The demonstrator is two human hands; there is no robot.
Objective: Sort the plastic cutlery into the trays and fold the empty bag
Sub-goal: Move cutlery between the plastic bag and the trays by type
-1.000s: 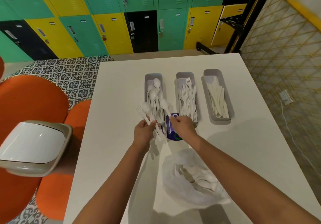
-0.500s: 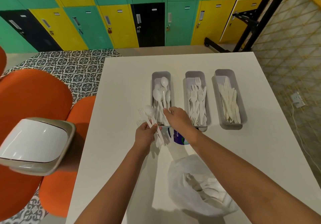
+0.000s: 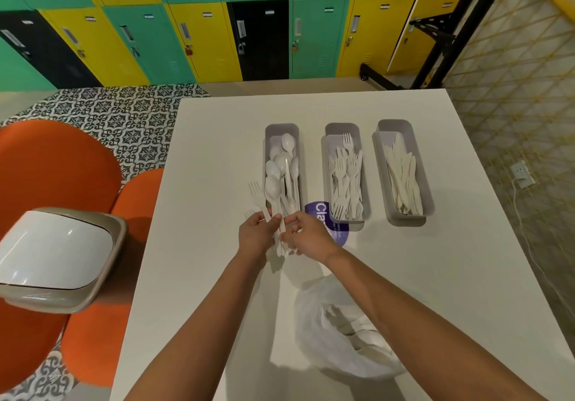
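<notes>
Gripping cutlery bunch, left hand; right hand pinching its handles, hands together.

White letters "Cla", partly hidden, on the purple round label.

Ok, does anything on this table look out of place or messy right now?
Nothing looks spilled or broken. The three grey plastic trays each hold one kind of white cutlery. A round purple label lies loose between two trays, and the clear plastic bag still holds cutlery.
</notes>
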